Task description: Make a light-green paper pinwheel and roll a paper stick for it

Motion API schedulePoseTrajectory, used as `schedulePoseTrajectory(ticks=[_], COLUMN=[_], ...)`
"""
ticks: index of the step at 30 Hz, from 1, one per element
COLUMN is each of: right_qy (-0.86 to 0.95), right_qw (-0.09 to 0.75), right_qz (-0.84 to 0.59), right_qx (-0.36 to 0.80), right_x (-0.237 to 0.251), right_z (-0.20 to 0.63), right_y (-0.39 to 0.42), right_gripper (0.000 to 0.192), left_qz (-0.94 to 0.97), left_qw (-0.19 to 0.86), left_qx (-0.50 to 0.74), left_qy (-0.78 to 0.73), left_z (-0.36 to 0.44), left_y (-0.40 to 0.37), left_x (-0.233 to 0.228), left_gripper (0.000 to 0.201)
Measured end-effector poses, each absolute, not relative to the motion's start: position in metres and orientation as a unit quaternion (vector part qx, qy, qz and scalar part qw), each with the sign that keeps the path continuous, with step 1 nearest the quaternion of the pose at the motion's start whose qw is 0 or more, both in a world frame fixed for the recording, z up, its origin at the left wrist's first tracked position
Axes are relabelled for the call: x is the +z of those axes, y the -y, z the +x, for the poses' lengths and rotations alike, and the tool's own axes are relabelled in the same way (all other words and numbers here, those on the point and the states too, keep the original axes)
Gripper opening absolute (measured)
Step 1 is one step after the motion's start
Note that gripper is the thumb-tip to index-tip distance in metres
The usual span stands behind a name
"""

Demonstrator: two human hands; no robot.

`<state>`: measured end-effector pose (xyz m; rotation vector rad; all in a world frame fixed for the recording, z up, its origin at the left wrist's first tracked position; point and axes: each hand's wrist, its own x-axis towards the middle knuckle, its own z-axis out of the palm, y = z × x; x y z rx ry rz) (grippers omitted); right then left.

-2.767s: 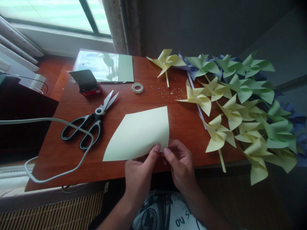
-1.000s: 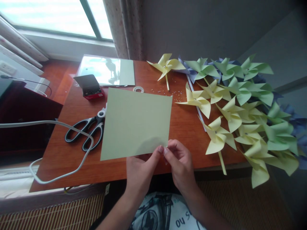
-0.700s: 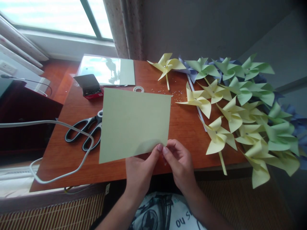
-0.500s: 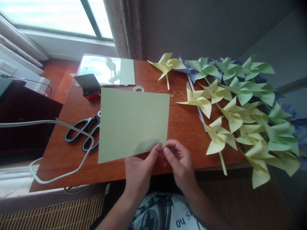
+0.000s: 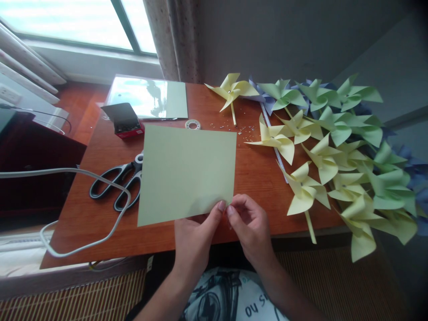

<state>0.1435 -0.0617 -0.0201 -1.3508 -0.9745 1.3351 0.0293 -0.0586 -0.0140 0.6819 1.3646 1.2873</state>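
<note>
On the reddish wooden counter (image 5: 259,176) I see scissors (image 5: 134,165), an open red box (image 5: 129,128), a tape roll (image 5: 187,125), a glossy packet (image 5: 142,97) and paper pinwheels (image 5: 323,156).

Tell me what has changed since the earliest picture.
The pale green sheet has tilted up: its far edge is raised and it faces the camera more squarely, covering the blades of the scissors. Nothing was visibly let go: the left hand still grips its lower edge, the right hand at the near right corner. The tape roll, small box and pinwheels stayed put.
</note>
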Motion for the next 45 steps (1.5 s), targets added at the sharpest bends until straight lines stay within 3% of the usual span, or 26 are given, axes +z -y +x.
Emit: schedulePoseTrajectory(ticks=[7,21,30,45], right_qy=[0.401,0.363,0.412,0.398], right_qw=[0.472,0.503,0.486,0.495], right_qz=[-0.581,-0.514,-0.548,-0.532], right_qx=[0.527,0.592,0.542,0.56], right_x=[-0.019,-0.021,-0.017,-0.014], right_z=[0.141,0.141,0.14,0.14], right_y=[0.059,0.063,0.063,0.063], right_gripper=[0.012,0.01,0.013,0.013], left_qz=[0.28,0.204,0.182,0.223], left_qw=[0.549,0.609,0.611,0.6], left_qx=[0.537,0.53,0.541,0.511], left_qy=[-0.575,-0.553,-0.548,-0.574], left_z=[0.029,0.025,0.027,0.025], left_y=[0.06,0.06,0.061,0.062], left_x=[-0.014,-0.005,-0.003,-0.007], left_gripper=[0.033,0.037,0.043,0.027])
